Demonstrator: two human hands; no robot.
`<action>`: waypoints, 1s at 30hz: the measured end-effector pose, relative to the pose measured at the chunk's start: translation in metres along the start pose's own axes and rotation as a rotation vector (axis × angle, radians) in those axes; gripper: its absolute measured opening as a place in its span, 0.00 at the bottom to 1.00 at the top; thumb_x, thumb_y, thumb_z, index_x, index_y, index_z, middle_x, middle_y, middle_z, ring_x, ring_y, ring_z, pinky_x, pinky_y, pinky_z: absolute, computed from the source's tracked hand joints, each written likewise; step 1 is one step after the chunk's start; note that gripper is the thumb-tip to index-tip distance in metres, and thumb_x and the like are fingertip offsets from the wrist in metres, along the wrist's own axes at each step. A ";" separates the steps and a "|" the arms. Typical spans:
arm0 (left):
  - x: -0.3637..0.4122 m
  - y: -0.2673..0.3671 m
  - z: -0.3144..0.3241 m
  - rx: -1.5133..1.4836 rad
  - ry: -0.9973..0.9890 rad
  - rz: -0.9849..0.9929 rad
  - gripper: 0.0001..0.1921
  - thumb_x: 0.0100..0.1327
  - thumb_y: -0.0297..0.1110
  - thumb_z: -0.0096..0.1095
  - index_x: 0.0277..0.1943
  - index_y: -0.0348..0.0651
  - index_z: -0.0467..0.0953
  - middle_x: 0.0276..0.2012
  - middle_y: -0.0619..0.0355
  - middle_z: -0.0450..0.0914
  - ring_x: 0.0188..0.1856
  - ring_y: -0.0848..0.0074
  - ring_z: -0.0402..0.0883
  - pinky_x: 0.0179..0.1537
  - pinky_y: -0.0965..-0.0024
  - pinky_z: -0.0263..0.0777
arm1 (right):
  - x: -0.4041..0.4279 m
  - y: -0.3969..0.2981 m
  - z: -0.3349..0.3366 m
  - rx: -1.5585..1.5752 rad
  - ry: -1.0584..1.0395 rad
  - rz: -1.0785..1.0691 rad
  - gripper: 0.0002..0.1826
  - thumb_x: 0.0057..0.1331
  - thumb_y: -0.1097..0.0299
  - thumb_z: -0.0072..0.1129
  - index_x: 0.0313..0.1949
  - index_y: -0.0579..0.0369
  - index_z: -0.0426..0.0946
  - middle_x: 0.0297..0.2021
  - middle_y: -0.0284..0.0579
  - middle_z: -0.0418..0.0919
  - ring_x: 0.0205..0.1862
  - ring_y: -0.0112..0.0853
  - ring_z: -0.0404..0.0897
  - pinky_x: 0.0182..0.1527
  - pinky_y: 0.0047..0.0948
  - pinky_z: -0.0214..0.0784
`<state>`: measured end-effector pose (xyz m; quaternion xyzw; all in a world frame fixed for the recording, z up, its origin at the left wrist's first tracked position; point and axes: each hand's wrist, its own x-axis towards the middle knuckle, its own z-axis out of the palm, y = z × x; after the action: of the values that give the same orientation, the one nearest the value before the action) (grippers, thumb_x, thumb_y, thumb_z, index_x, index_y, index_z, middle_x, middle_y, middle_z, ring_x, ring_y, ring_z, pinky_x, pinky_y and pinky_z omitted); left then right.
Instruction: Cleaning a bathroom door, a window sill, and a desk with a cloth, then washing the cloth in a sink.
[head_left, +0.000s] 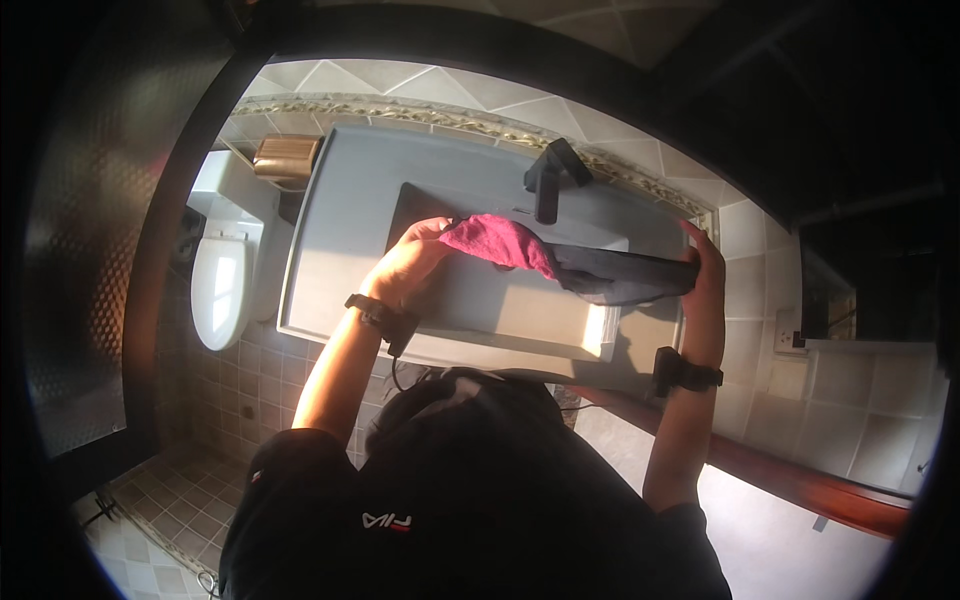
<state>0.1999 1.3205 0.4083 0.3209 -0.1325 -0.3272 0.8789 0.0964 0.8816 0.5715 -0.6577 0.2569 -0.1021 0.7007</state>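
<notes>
A cloth, bright pink at its left part and dark grey at its right, is stretched above the grey sink basin. My left hand grips the pink end. The dark grey end is in my right hand, beside the right end of the countertop. Between my hands the cloth looks twisted near its middle and sags a little. Just behind it stands a black faucet, whose spout points towards me. Part of the basin is hidden under the cloth.
A grey countertop surrounds the basin. To the left are a white toilet and a wooden-looking tissue box. A tiled wall rises behind the counter. At the right, a wall socket sits near a dark cabinet.
</notes>
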 end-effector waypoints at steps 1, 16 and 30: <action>-0.002 -0.001 -0.003 0.008 0.012 -0.018 0.10 0.68 0.26 0.65 0.52 0.42 0.84 0.54 0.55 0.88 0.59 0.69 0.84 0.71 0.59 0.68 | 0.002 0.000 -0.004 -0.015 0.012 -0.011 0.21 0.80 0.53 0.53 0.59 0.55 0.84 0.21 0.26 0.62 0.24 0.19 0.62 0.29 0.21 0.56; -0.013 0.008 0.015 0.079 0.224 -0.139 0.08 0.75 0.27 0.65 0.47 0.53 0.73 0.28 0.78 0.69 0.21 0.92 0.56 0.25 0.82 0.50 | 0.009 0.005 -0.005 -0.015 0.100 -0.060 0.20 0.81 0.55 0.50 0.58 0.53 0.85 0.20 0.26 0.62 0.24 0.19 0.63 0.30 0.22 0.56; -0.007 -0.004 -0.003 0.957 0.332 -0.183 0.18 0.79 0.42 0.60 0.53 0.33 0.84 0.41 0.56 0.88 0.46 0.76 0.86 0.55 0.70 0.78 | -0.001 -0.019 0.039 0.244 -0.154 0.058 0.25 0.71 0.67 0.65 0.66 0.58 0.78 0.22 0.29 0.66 0.25 0.22 0.65 0.32 0.24 0.59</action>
<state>0.1944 1.3240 0.4037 0.7452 -0.0975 -0.2499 0.6106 0.1182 0.9141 0.5900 -0.5658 0.2070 -0.0614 0.7958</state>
